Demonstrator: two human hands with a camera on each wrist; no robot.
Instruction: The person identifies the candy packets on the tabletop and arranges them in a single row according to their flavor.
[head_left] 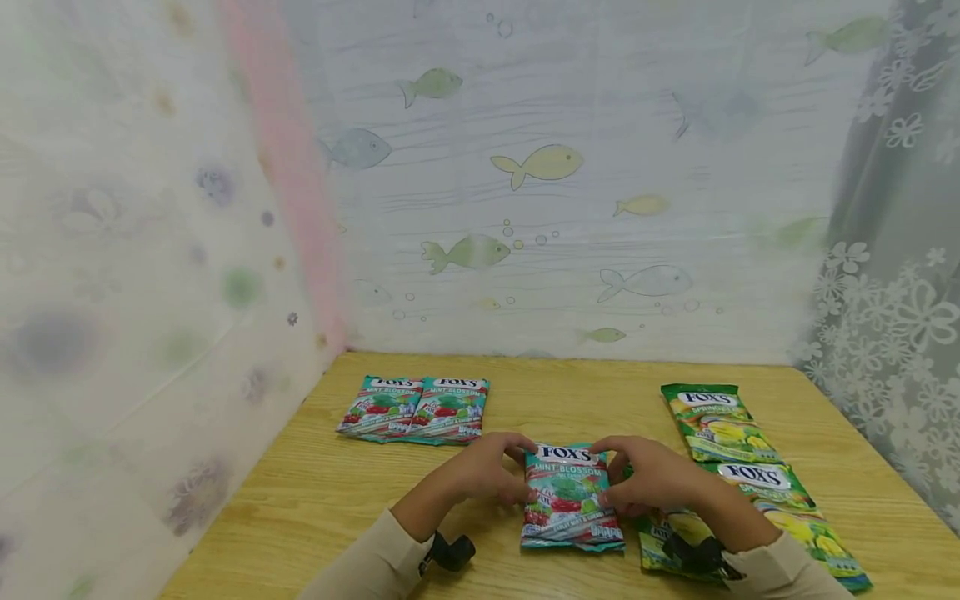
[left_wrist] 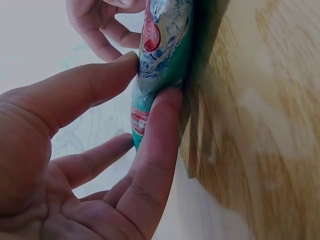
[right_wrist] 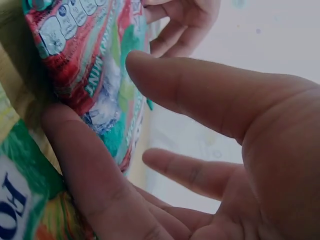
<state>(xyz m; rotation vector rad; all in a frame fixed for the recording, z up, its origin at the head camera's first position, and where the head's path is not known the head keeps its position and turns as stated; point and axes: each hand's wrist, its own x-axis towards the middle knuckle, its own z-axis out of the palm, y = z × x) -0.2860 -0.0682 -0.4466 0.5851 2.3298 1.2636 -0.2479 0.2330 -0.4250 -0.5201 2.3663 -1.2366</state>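
Observation:
A teal and red bag of Fox's Mint Blossom candy (head_left: 567, 496) is front and centre on the table in the head view, printed face up. My left hand (head_left: 489, 471) holds its left edge; in the left wrist view the thumb and a finger pinch the side of the candy bag (left_wrist: 162, 47). On the opposite edge, my right hand (head_left: 654, 473) grips with the thumb over the printed face, and in the right wrist view a finger lies along the lower side of the candy bag (right_wrist: 90, 70). Part of a green and yellow candy bag (head_left: 682, 529) shows beneath the right forearm.
Two more Mint Blossom bags (head_left: 450, 412) lie overlapping at the back left of the wooden table (head_left: 360, 492). Green and yellow Fox's bags (head_left: 720, 425) form a group on the right. A fish-print curtain (head_left: 555, 275) hangs behind the table's far edge.

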